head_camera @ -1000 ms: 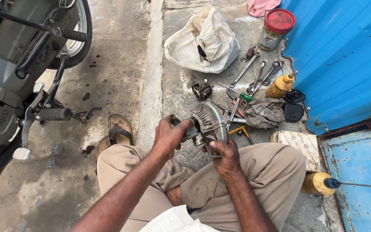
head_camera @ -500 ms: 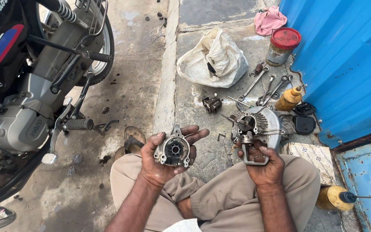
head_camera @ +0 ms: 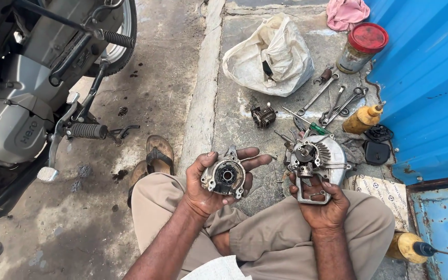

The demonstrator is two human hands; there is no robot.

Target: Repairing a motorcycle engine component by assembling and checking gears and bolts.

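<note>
Nearest to me, over my khaki-trousered knees (head_camera: 265,243), my left hand (head_camera: 208,181) lies palm up, fingers curled about a small round metal cover (head_camera: 225,176): grey, grimy, with lugs on its rim and a dark round bore at its centre. My right hand (head_camera: 323,205) grips, from below, a larger engine housing (head_camera: 315,161), thumb and fingers closed on its rectangular lower frame; its open face shows a dull silver shell, a toothed gear and a central shaft stub, all oil-stained. The two parts are held apart, side by side, just above the concrete floor (head_camera: 234,119).

Beyond my left knee lies a brown sandal (head_camera: 157,154). Ahead of the housing lie a small finned cylinder (head_camera: 263,116), a green-handled screwdriver (head_camera: 307,123) and several spanners (head_camera: 333,101); to their right stands a yellow oil bottle (head_camera: 361,119) against the blue metal wall (head_camera: 421,78). Farther off sit a white plastic bag (head_camera: 270,57), a red-lidded jar (head_camera: 361,46) and a pink rag (head_camera: 347,12). At far left stands a motorcycle (head_camera: 27,93).
</note>
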